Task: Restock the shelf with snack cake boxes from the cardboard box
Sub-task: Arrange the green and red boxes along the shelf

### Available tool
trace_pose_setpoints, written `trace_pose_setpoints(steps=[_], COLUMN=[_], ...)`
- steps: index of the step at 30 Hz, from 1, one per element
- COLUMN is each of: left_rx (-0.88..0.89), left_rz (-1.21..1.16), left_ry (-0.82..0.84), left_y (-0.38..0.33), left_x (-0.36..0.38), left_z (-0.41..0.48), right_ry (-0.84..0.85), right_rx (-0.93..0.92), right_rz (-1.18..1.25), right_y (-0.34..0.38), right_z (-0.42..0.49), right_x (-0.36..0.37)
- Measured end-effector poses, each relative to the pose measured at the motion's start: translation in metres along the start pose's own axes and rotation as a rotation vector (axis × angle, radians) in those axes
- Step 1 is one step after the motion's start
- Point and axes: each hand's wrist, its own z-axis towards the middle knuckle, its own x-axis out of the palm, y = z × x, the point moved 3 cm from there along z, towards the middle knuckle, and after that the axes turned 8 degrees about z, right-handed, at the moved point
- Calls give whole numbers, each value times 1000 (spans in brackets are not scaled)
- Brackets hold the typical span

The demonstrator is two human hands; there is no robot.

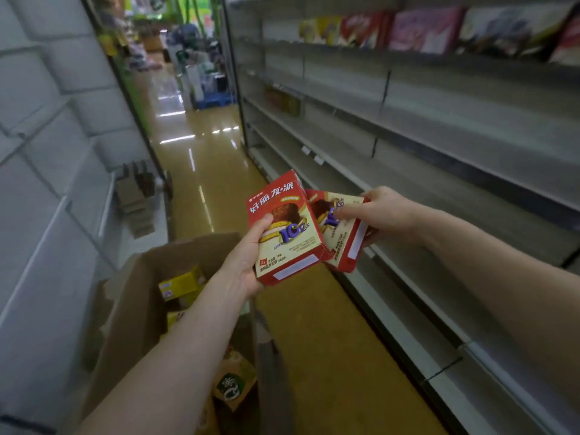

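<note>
Snack cake boxes (287, 227) (340, 233) gripped, overlapping edges; shelf (439, 171) seemingly bare.

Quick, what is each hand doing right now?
Left hand: fingers curled round one red snack cake box.
Right hand: fingers grip a second red box.

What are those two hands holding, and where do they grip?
Left hand grips one red snack cake box by its left edge; right hand grips another at its right side.

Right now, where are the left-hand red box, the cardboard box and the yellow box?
left-hand red box (284, 227): head view, printed front.
cardboard box (138, 296): head view, inner side wall.
yellow box (182, 282): head view, top face.
</note>
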Motion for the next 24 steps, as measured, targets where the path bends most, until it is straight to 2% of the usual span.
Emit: trace_pose_setpoints(steps=[12, 24], left_rx=[48, 34], left_rz=[131, 114], left_ry=[335, 660], left_y=[46, 120], left_x=[255, 445], left_z=[-86, -177], right_ry=[-340, -614], right_rx=[-76, -104], right_rz=[155, 278], right_y=[-65, -142], right_z=[-201, -394], right_x=[-221, -369])
